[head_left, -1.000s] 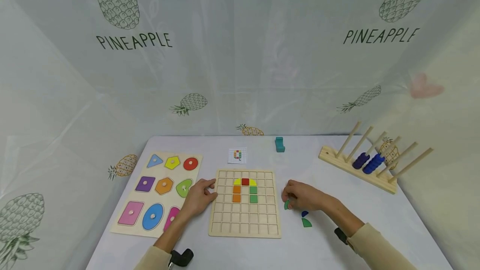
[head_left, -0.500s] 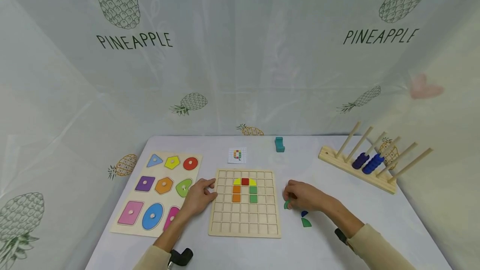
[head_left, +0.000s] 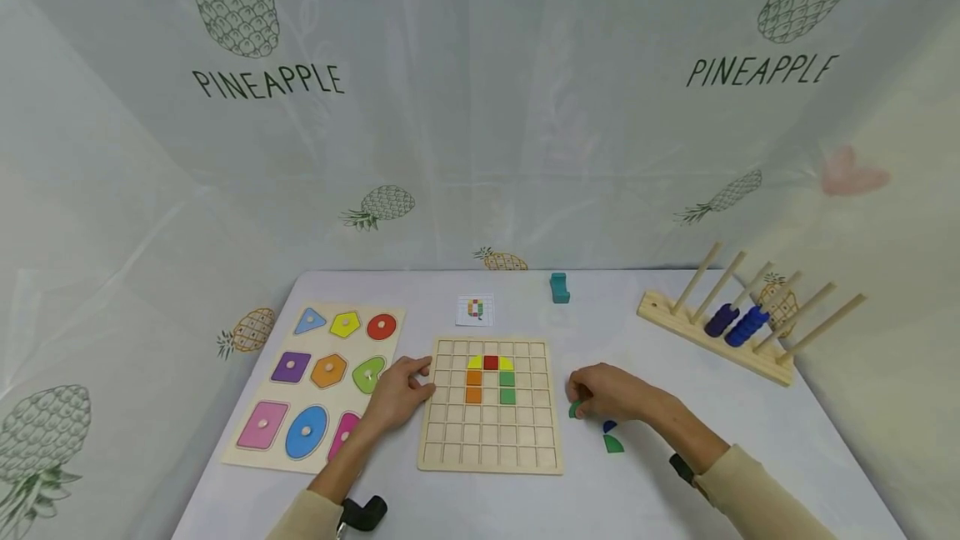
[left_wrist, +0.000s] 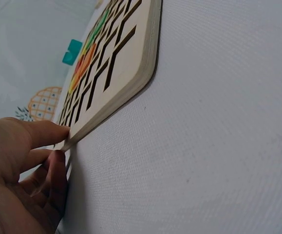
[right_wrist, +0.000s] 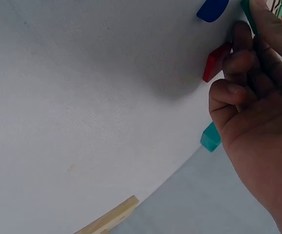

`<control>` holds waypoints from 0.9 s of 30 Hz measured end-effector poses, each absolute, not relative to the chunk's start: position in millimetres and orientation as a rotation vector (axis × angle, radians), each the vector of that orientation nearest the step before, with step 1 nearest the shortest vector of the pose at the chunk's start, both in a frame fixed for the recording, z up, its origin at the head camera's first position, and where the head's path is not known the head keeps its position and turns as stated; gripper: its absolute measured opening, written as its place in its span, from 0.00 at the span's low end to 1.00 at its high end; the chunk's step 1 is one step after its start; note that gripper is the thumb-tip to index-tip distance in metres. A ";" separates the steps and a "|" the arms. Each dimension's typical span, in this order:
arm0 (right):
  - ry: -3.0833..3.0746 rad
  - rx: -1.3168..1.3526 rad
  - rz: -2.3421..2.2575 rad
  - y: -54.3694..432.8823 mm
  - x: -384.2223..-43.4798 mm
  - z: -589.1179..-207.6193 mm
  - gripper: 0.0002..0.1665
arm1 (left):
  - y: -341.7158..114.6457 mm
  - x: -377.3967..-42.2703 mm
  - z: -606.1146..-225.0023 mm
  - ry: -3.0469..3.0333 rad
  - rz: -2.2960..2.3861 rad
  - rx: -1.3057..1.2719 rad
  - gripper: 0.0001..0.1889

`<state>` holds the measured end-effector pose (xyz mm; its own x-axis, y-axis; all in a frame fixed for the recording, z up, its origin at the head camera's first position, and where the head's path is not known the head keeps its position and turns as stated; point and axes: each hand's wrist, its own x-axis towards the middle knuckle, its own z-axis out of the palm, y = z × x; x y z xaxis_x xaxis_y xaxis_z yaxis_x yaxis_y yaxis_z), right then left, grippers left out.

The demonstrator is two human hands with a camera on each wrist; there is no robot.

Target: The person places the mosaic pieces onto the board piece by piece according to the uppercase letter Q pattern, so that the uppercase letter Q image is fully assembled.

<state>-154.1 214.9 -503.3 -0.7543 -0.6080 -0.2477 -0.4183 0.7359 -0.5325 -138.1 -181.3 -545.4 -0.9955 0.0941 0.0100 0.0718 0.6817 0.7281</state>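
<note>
In the head view, my left hand (head_left: pixel 397 394) rests at the left edge of the wooden grid board (head_left: pixel 491 452), thumb and a fingertip touching the rim apart from each other. Yellow, red, orange and green tiles (head_left: pixel 507 387) form an arch in its upper cells. Right of the board, my right hand (head_left: pixel 611 392) pinches a small green piece (right_wrist: pixel 249 15) low over the table; the fingers hide part of it. A red piece (right_wrist: pixel 216 62) lies beneath that hand, visible in the right wrist view. Close by lie a blue piece (head_left: pixel 609 426) and a green quarter-circle piece (head_left: pixel 613 443).
A shape puzzle board (head_left: pixel 315 382) lies left, partly under my left forearm. Behind the grid board are a pattern card (head_left: pixel 475 319) and a teal block (head_left: pixel 559 288). At the right stands a wooden peg rack (head_left: pixel 712 340) with blue rings on two pegs.
My right hand has shifted very slightly to the right, with the green piece at its fingertips. The left hand and the tiles on the board stay where they were.
</note>
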 end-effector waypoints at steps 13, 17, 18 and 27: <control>2.454 -0.736 -0.809 216.8 -158.4 -508.6 0.06 | -180.7 -136.8 -546.5 2.855 1.244 0.134 0.26; 2.439 -0.739 -0.866 212.7 -161.7 -506.9 0.05 | -181.1 -137.4 -547.0 2.857 1.243 0.134 0.26; 2.441 -0.742 -0.870 211.2 -162.4 -506.9 0.04 | -181.2 -137.5 -547.0 2.857 1.241 0.133 0.26; 2.398 -0.769 -0.980 186.4 -169.1 -502.4 0.04 | -181.1 -136.9 -545.4 2.862 1.245 0.154 0.26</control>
<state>-169.1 186.4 -502.4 -0.7506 -0.6356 -0.1808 -0.3268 0.5948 -0.7344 -136.9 -181.1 -545.4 -0.9950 0.0969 0.0239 0.0836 0.6778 0.7305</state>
